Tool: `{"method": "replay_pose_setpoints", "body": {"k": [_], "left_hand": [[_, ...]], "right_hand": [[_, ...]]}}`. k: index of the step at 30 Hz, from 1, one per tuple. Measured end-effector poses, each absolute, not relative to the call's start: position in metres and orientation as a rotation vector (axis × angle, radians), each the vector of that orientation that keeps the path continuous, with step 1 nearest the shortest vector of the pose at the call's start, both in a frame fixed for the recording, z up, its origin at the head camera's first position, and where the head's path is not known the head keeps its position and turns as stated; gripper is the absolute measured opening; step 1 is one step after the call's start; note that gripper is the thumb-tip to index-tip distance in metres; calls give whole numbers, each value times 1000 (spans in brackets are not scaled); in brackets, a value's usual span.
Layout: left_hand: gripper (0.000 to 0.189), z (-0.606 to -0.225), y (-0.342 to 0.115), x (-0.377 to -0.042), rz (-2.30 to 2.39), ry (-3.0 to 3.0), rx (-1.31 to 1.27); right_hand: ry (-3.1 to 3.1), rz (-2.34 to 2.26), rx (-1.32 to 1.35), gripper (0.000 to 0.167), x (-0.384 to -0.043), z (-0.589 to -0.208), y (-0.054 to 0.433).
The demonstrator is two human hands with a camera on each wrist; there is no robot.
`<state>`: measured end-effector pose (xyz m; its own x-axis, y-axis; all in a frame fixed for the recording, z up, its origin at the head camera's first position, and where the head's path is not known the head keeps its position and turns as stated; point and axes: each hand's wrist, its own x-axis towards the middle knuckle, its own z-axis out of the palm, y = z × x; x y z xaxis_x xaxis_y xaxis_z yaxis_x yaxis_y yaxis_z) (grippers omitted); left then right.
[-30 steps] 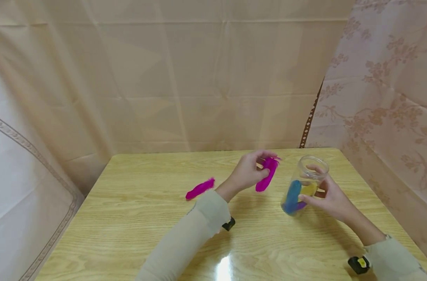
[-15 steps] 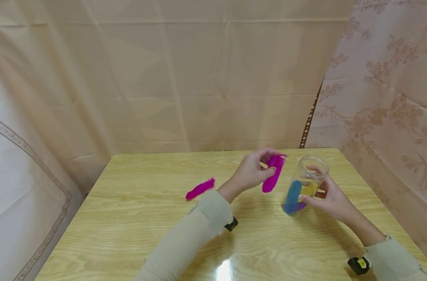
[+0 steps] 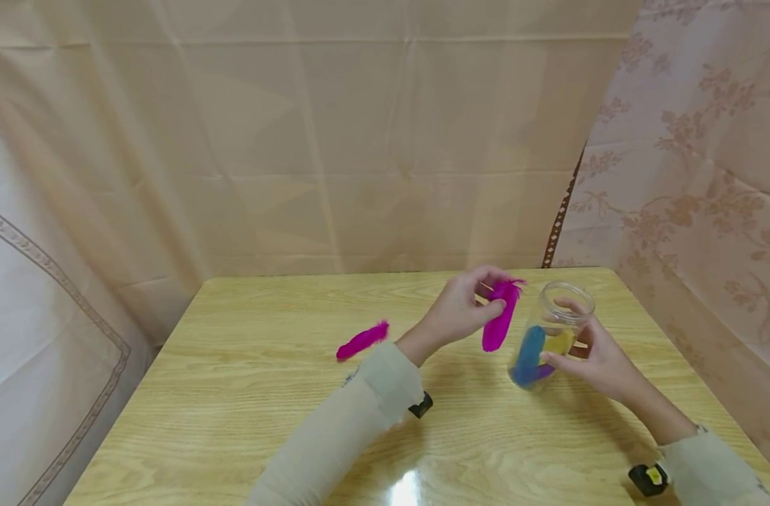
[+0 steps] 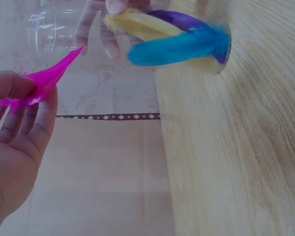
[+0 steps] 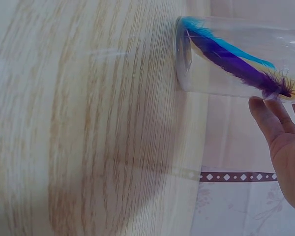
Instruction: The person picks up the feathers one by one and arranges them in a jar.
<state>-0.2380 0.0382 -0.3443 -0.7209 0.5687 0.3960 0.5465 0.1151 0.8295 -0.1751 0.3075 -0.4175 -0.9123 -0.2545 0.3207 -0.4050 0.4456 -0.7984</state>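
Note:
Between thumb and fingers my left hand [image 3: 463,307] pinches a magenta feather [image 3: 500,323], held upright just left of a clear jar [image 3: 565,314]. The left wrist view shows that feather's tip [image 4: 69,59] pointing toward the jar's open mouth. My right hand [image 3: 602,358] grips the jar from its right side, thumb in front and fingers behind. Inside the jar lean a blue feather [image 4: 177,48], a yellow feather [image 4: 142,24] and a purple feather [image 5: 231,61]. A second magenta feather [image 3: 362,341] lies on the table behind my left forearm.
The wooden table [image 3: 233,422] ends at a back edge against a beige curtain [image 3: 359,140]. A floral cloth [image 3: 707,176] hangs along the right side, and a white cloth [image 3: 30,337] along the left. Black wrist cameras sit under both sleeves.
My left hand has moved a little to the right with the magenta feather, closer to the jar. The right hand and the jar have stayed in place.

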Motion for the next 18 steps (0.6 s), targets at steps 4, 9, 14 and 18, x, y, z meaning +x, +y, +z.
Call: {"method": "replay_pose_setpoints", "body": {"k": [4, 9, 14, 18], "left_hand": [[29, -343, 40, -238, 1714, 2340, 1188], [26, -340, 43, -237, 1729, 2324, 1212], [24, -335, 47, -236, 1732, 2300, 1248], [24, -332, 50, -236, 1737, 2297, 1259]], "right_hand": [[-2533, 1456, 575, 89, -175, -417, 306], [-2520, 1440, 588, 89, -174, -416, 305], [-2515, 1442, 569, 88, -173, -416, 304], [-2518, 1446, 557, 87, -173, -417, 305]]}}
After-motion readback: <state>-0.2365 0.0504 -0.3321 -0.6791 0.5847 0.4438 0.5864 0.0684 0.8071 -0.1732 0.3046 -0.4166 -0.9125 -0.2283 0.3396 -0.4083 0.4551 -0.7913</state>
